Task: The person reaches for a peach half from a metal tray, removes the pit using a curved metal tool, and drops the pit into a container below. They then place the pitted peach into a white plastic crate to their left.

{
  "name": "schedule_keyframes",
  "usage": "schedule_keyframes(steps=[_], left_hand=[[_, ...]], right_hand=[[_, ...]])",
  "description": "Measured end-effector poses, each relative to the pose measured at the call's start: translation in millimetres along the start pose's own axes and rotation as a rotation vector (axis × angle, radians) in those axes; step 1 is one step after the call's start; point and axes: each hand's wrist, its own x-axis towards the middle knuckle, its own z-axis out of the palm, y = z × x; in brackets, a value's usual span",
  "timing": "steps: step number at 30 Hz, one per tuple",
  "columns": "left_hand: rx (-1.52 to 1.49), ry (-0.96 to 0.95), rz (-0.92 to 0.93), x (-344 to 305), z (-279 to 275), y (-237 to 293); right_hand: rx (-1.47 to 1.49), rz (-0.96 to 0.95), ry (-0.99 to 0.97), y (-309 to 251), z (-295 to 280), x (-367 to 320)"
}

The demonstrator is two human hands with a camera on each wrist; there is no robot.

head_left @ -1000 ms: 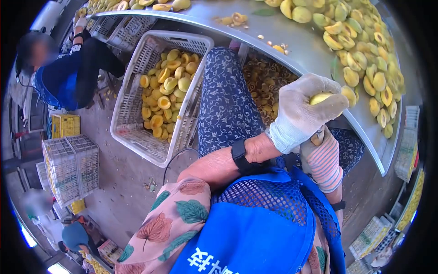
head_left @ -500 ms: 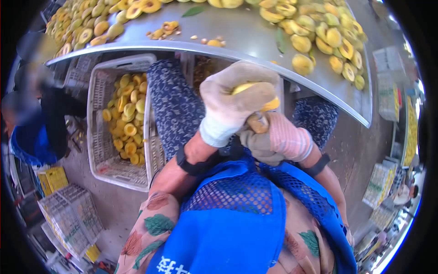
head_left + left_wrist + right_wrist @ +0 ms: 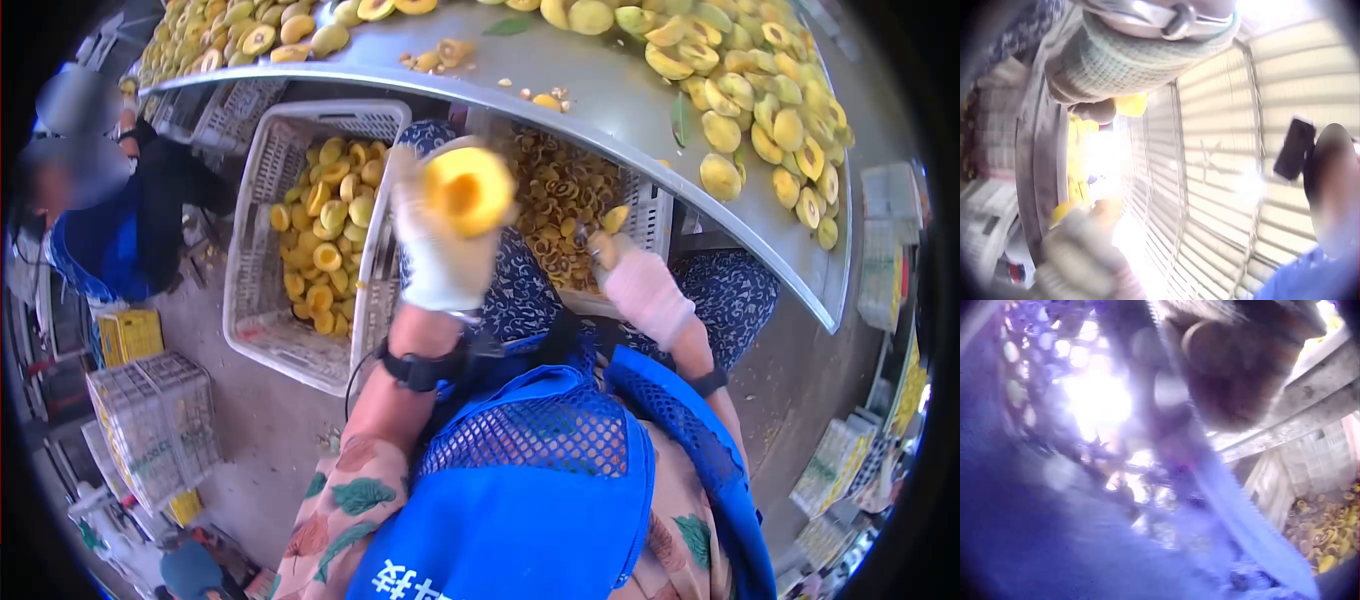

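Note:
In the head view the gloved left hand (image 3: 445, 245) holds a halved yellow fruit (image 3: 466, 192), its hollow facing up, between the white crate of fruit halves (image 3: 325, 250) and the crate of brown scraps (image 3: 560, 190). The gloved right hand (image 3: 648, 292), fingers curled, grips a small, blurred tool (image 3: 584, 234) over the scraps. A yellow piece (image 3: 615, 219) is just beyond it; whether they touch, I cannot tell. In the left wrist view the left glove (image 3: 1132, 65) has yellow fruit (image 3: 1131, 105) below it, and the right glove (image 3: 1079, 256) is blurred.
A metal table (image 3: 590, 95) with piled fruit halves (image 3: 760, 100), a few small bits and leaves runs across the top. Another person (image 3: 110, 230) sits at the left. Stacked crates (image 3: 155, 425) stand on the floor at the lower left; more crates (image 3: 835, 465) are at the right.
The hands, close together around a fruit before, are now apart. The left has moved left with a half turned hollow side up; the right is over the scraps. The head view has shifted too.

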Motion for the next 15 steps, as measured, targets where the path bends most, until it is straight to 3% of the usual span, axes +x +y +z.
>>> schedule_keyframes(steps=[2, 4, 6, 7, 8, 9, 10, 11, 12, 14, 15], left_hand=[[-0.010, 0.094, 0.043, 2, -29, 26], [0.131, 0.137, 0.181, 4, -58, 44], [0.192, 0.399, 0.268, -7, -81, 62], [0.492, 0.510, 0.477, -7, -105, 68], [1.123, 0.561, 0.529, -9, -142, 82], [1.538, 0.547, 0.580, -15, -152, 82], [2.318, 0.609, 0.539, -17, -182, 93], [2.310, 0.725, 0.536, -10, -179, 89], [1.977, 0.610, 0.426, -7, -146, 90], [1.284, 0.337, 0.541, 17, -93, 63], [1.266, 0.144, 0.490, 19, -38, 50]], right_hand=[[0.003, 1.034, -0.700, -1, 15, 5], [0.040, 1.052, -0.729, -3, 10, 21], [0.077, 1.119, -0.783, -12, 12, 19], [0.221, 1.022, -0.697, -14, 17, 12], [0.331, 0.952, -0.582, -9, 21, -1], [0.307, 0.886, -0.654, -6, 31, -8], [0.277, 0.772, -0.778, -11, 14, -2], [0.241, 0.742, -0.845, -12, 20, -8], [0.217, 0.733, -0.884, -18, 10, -4], [0.302, 0.686, -0.856, -22, 6, -8], [0.322, 0.668, -0.831, -21, 5, -8]])
